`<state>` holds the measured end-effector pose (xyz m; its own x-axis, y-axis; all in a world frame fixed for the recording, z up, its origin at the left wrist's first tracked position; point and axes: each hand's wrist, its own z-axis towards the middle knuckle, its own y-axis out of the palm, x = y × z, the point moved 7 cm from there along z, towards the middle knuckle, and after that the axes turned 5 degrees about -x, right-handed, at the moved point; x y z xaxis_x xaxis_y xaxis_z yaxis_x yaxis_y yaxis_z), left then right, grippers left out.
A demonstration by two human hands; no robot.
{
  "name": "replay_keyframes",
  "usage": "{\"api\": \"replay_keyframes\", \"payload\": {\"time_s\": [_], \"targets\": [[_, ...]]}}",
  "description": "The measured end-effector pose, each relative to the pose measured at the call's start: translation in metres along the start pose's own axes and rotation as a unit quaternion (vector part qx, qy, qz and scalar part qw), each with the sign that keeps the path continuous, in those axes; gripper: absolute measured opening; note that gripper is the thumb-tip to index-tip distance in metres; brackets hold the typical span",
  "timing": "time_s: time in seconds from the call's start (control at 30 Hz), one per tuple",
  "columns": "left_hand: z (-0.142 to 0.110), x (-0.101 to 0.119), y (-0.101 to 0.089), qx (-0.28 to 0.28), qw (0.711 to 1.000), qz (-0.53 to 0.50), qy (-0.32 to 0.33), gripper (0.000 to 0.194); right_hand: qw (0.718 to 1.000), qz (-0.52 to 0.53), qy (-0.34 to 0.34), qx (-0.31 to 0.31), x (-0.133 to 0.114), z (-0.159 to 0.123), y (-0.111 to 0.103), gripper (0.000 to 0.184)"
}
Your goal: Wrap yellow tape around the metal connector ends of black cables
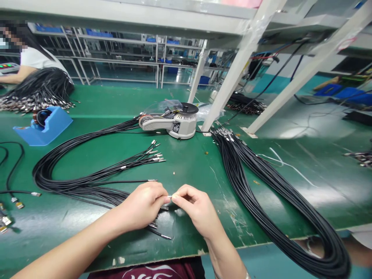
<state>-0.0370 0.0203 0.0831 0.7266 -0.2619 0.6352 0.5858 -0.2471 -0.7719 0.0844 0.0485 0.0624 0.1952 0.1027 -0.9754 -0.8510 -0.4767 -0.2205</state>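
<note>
Near the front of the green bench (192,162), my left hand (147,203) is closed in a pinch on the end of a black cable. A short silvery cable tip (169,197) shows between my two hands. My right hand (195,207) pinches the other side of that tip with thumb and forefinger; the fingers hide what exactly lies between them. Under and beside my left hand spreads a looped bundle of black cables (55,162), its metal-tipped ends fanned out toward the middle. One loose cable end (166,237) lies just below my left hand.
A grey tape dispenser machine (183,124) stands behind my hands. A large cable bundle (250,193) curves over the front edge at right. Shelf posts (232,66) rise behind it. A blue tape holder (49,128) is at left, and a co-worker (40,58) sits beyond a cable pile (43,87).
</note>
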Motion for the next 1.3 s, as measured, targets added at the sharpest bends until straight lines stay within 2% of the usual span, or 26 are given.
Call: {"api": "replay_keyframes", "payload": {"time_s": [0.2,0.37,0.43,0.53,0.6,0.67,0.73,0.8,0.87,0.97,1.03,1.2,1.3], "targets": [[0.0,-0.001,0.011,0.009,0.999,0.031,-0.002,0.024,1.0,-0.023,0.005,-0.008,0.004,-0.001,0.001,0.016],[-0.009,-0.002,0.016,-0.041,0.998,0.046,0.033,0.027,0.995,-0.055,0.052,-0.065,0.015,-0.008,0.008,0.015],[-0.011,-0.011,0.004,-0.007,0.998,0.048,0.035,0.025,0.994,-0.075,0.053,-0.066,0.016,-0.015,0.008,0.015],[-0.008,-0.038,-0.019,0.083,0.989,0.119,-0.008,0.02,0.989,-0.113,0.042,-0.085,0.013,-0.023,0.006,0.015],[-0.002,-0.056,-0.02,0.084,0.981,0.171,-0.034,0.017,0.984,-0.13,0.046,-0.114,0.012,-0.024,0.002,0.015],[0.003,-0.065,-0.017,0.075,0.978,0.188,-0.042,0.015,0.986,-0.109,0.065,-0.106,0.013,-0.017,-0.005,0.015],[0.006,-0.067,-0.014,0.08,0.979,0.182,-0.042,0.02,0.992,-0.041,0.101,-0.07,0.016,-0.002,-0.01,0.019],[0.003,-0.064,-0.013,0.089,0.98,0.175,-0.04,0.023,0.99,0.03,0.134,-0.043,0.021,0.017,-0.004,0.022],[-0.001,-0.058,-0.012,0.107,0.982,0.153,-0.025,0.022,0.987,0.056,0.146,-0.035,0.023,0.036,0.012,0.021],[-0.008,-0.053,-0.012,0.15,0.985,0.078,0.015,0.021,0.986,0.069,0.146,-0.038,0.023,0.057,0.035,0.012],[-0.007,-0.057,-0.01,0.147,0.989,0.03,0.02,0.022,0.987,0.076,0.136,-0.031,0.022,0.062,0.042,0.008],[-0.003,-0.07,-0.017,0.115,0.993,-0.004,-0.014,0.024,0.992,0.074,0.099,-0.002,0.016,0.057,0.037,0.011],[-0.002,-0.075,-0.018,0.094,0.995,-0.018,-0.014,0.021,0.993,0.068,0.095,-0.025,0.012,0.067,0.03,0.012]]}}
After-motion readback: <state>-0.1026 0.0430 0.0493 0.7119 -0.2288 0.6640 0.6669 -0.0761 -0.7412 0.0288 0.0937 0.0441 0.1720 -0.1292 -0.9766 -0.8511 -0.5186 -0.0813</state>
